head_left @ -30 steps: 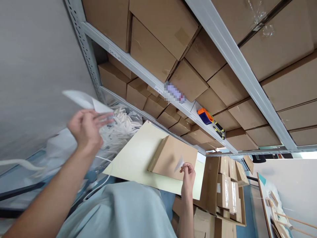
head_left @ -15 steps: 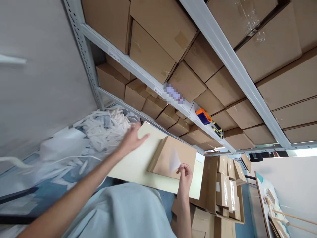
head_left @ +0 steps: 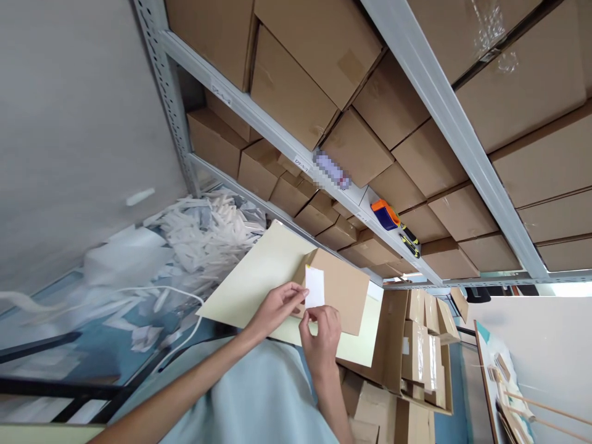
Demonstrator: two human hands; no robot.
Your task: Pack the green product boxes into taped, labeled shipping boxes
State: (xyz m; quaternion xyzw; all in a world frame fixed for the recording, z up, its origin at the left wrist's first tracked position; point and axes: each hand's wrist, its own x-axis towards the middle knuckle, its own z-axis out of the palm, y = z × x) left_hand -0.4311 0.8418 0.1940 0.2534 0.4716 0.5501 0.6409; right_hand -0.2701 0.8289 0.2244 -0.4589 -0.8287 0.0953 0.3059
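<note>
1. The right hand (head_left: 322, 330) pinches the lower edge of a white label (head_left: 315, 287); the left hand (head_left: 280, 305), off over the scraps half a second ago, now grips its left edge between thumb and fingertips.
2. So the label, lately in one hand, is in two, which I'd judge gives better control of its angle.
3. It stands over the left end of a cardboard box (head_left: 346, 293) (whether it touches, I cannot tell).
4. The box lies on a pale yellow board (head_left: 247, 283), apparently in the same place as before.
5. Farther left, a loose white strip (head_left: 140, 197) has dropped lower before the wall, near the scrap heap (head_left: 213, 231).
</note>
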